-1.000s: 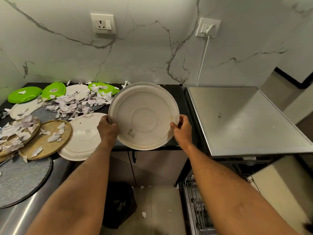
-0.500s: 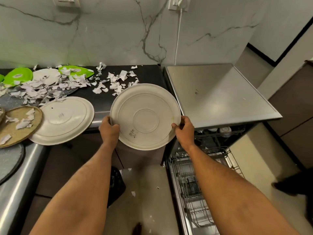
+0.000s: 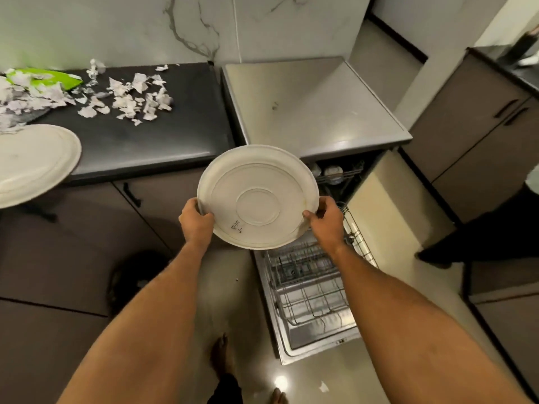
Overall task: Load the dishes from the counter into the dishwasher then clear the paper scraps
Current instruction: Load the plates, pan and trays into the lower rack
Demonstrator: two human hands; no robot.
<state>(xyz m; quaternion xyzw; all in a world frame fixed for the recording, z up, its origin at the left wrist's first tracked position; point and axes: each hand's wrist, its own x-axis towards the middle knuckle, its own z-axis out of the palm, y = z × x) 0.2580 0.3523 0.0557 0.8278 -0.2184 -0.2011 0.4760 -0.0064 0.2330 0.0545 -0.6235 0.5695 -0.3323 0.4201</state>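
Note:
I hold a large white plate (image 3: 258, 196) tilted up with its underside toward me, above the floor just left of the open dishwasher. My left hand (image 3: 196, 221) grips its left rim and my right hand (image 3: 325, 221) grips its right rim. The dishwasher's lower rack (image 3: 309, 282) is pulled out below the plate and looks mostly bare. Torn paper scraps (image 3: 131, 96) lie scattered on the black counter (image 3: 140, 141). Another white plate (image 3: 32, 161) overhangs the counter's front edge at the left. A green plate (image 3: 67, 81) lies under scraps at the back left.
The dishwasher's steel top (image 3: 309, 103) adjoins the counter on the right. Its upper rack (image 3: 335, 173) holds a few items. A dark bin (image 3: 128, 281) stands on the floor below the counter. My bare feet (image 3: 221, 354) are at the bottom. Another person's dark leg (image 3: 481, 237) stands at the right.
I have carried the plate right and down, from over the counter edge to above the pulled-out lower rack. My view has turned toward the dishwasher; both hands keep their hold.

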